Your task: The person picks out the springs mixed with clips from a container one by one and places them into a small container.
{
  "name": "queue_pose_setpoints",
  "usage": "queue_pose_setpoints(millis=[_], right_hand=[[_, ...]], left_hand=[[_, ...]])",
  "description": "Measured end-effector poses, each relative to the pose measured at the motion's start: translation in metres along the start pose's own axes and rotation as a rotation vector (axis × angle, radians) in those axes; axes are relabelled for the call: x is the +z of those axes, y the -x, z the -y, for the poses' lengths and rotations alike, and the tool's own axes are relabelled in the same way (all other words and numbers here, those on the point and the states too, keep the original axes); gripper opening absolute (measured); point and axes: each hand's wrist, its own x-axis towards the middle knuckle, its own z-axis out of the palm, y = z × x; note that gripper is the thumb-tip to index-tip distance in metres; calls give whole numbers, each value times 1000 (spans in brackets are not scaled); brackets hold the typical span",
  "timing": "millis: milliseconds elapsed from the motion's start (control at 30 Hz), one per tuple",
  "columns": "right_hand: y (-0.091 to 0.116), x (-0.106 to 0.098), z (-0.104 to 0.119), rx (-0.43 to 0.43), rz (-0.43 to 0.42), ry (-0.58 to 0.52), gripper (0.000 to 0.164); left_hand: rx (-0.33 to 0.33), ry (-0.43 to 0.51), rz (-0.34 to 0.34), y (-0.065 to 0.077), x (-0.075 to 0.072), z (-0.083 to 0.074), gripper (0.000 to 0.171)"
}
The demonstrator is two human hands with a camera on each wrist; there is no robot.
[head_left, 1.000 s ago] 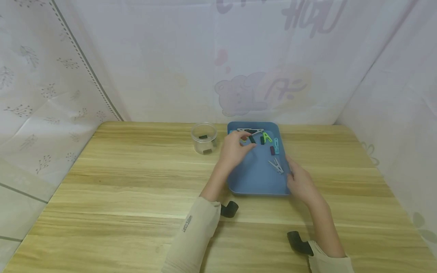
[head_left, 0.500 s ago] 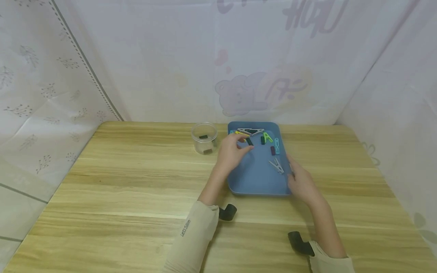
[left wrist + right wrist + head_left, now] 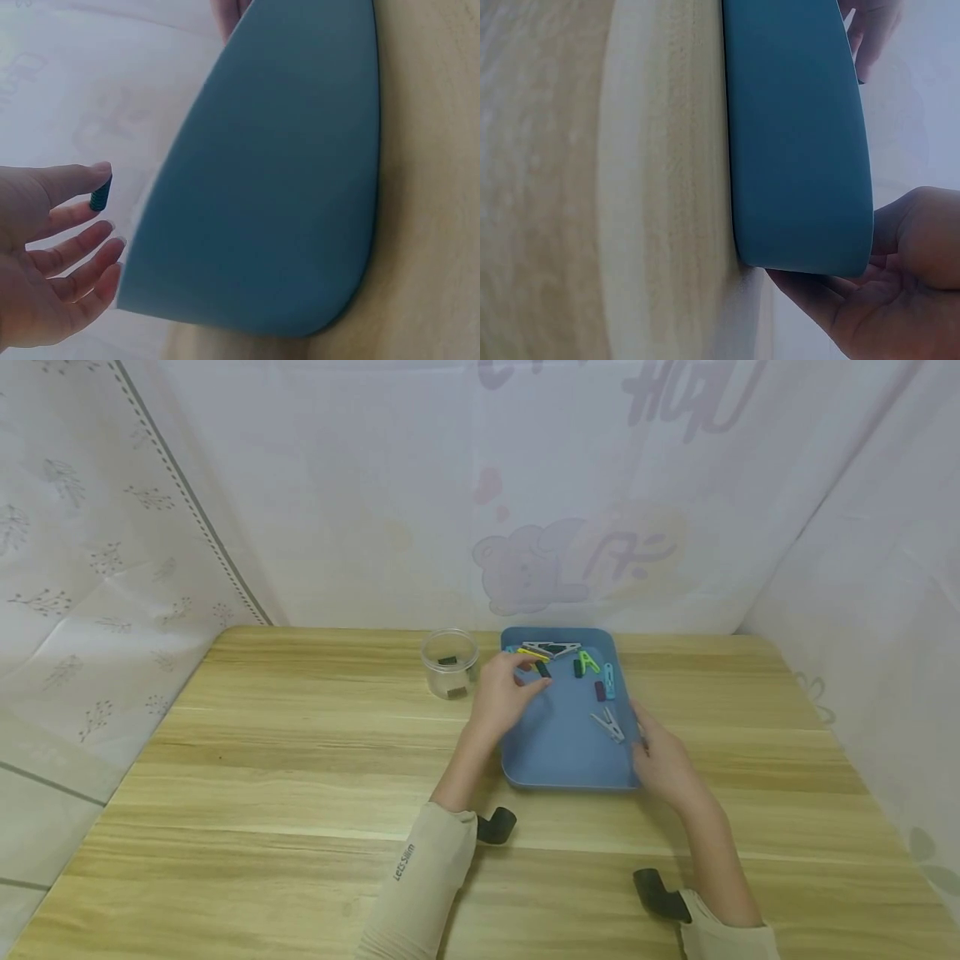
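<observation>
My left hand (image 3: 501, 697) is over the left side of the blue tray (image 3: 566, 760), pinching a small dark green ribbed block (image 3: 101, 193) between thumb and index finger. Its other fingers are spread in the left wrist view. At the tray's right side, my right hand (image 3: 663, 760) grips the wall, with the thumb at the rim and fingers outside. Inside the tray lie a grey clothespin (image 3: 611, 725), a blue clothespin (image 3: 609, 682), a green clip (image 3: 588, 662), a dark red block (image 3: 600, 692) and another dark block (image 3: 577, 668). A yellow clip (image 3: 533, 654) is partly hidden behind the left hand.
Left of the tray stands a clear round tub (image 3: 433, 682) with a few dark ribbed blocks inside. More grey clothespins (image 3: 566, 649) lie at the tray's far end. A wooden table (image 3: 300, 777) carries everything, with pale printed cloth (image 3: 375, 527) hanging behind it.
My left hand has drawn slightly left with the dark ribbed block, bringing the yellow clip into fuller view. My right hand stays on the tray's edge.
</observation>
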Motion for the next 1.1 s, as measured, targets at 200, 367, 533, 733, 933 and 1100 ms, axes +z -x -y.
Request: queue_pose_setpoints(millis=[200,367,533,733,933,1100], right_hand=[[0,-1,-2,7,15,4,64],[1,-1,-2,3,21,4,64],[0,-1,-3,0,23,-6,64],[-1,-1,-2,-11,20,3,63],[-1,-2,-1,-5,28,-6,63],[0,-2,-2,-9,25,-8,65]], left_hand=[[7,7,-15,0,-3,-1,38],[-7,9,-31,2,-11,-3,38],[-2,16,-53,1,-20,-3,38],[-23,-3,-57,1,-25,-2,40],[-32,8,-67,1,-28,-2,41],[-25,40,-85,1,-32,-2,40]])
